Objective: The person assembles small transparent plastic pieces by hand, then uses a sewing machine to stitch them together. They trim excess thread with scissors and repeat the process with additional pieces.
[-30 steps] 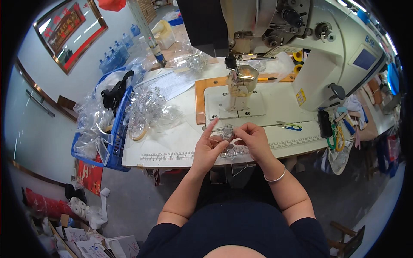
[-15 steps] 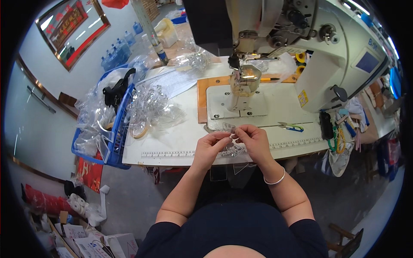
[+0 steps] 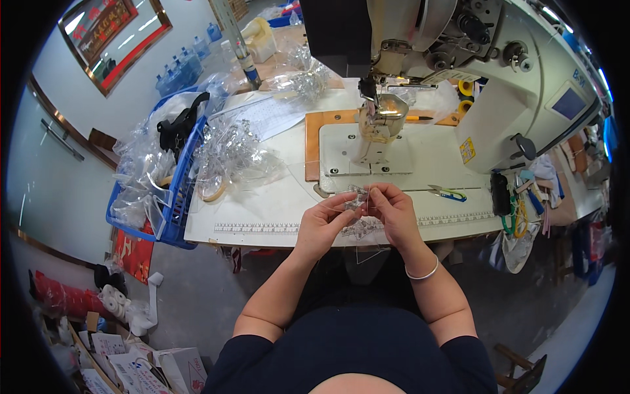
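Over the front edge of the white table, my left hand [image 3: 321, 224] and my right hand [image 3: 396, 211] meet with fingertips pinched close together. Between them is a small cluster of clear, silvery trim pieces [image 3: 359, 228], too fine and shiny to make out exactly. A thin clear strand bows out from the fingers to the left over the tabletop, and another part hangs below the table edge. Just beyond my hands stands the sewing machine [image 3: 382, 128], its needle area apart from them. A bracelet circles my right wrist.
A printed ruler strip [image 3: 256, 228] runs along the table front. Thread snips [image 3: 448, 193] lie to the right. A heap of clear, silvery pieces [image 3: 233, 154] and a blue basket [image 3: 176, 213] stuffed with plastic bags are on the left. Tools crowd the right edge.
The view has shifted slightly. My right fingers have moved and are raised a little at the cluster; a clear strand now shows curving out to the left of my hands.
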Motion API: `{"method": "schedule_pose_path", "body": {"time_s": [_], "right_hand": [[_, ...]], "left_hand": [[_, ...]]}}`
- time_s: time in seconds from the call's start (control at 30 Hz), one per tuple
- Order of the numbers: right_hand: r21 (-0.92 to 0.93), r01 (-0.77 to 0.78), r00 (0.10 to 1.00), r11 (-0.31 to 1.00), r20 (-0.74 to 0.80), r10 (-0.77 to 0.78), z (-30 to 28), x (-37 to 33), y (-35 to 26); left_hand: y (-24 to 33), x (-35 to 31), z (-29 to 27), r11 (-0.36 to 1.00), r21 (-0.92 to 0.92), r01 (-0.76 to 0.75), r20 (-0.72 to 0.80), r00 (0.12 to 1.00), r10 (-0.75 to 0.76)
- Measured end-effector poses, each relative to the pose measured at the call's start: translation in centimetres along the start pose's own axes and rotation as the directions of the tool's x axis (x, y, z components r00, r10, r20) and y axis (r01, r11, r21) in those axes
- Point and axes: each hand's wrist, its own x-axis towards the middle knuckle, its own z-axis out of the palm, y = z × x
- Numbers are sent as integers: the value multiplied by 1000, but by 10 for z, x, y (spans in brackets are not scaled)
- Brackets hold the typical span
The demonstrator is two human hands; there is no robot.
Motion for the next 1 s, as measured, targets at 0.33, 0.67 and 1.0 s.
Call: {"method": "schedule_pose_path", "body": {"time_s": [0.33, 0.67, 1.0], "right_hand": [[-50, -16, 999, 999, 45, 18, -3, 1, 0], [-24, -29, 997, 999, 70, 31, -3, -4, -8], [-26, -32, 994, 999, 108, 35, -7, -4, -8]], "left_hand": [[2, -3, 3, 999, -35, 6, 12, 1000, -6], [1, -2, 3, 999, -30, 21, 5, 1000, -21], [-12, 0, 3, 998, -22, -62, -2, 998, 62]]}}
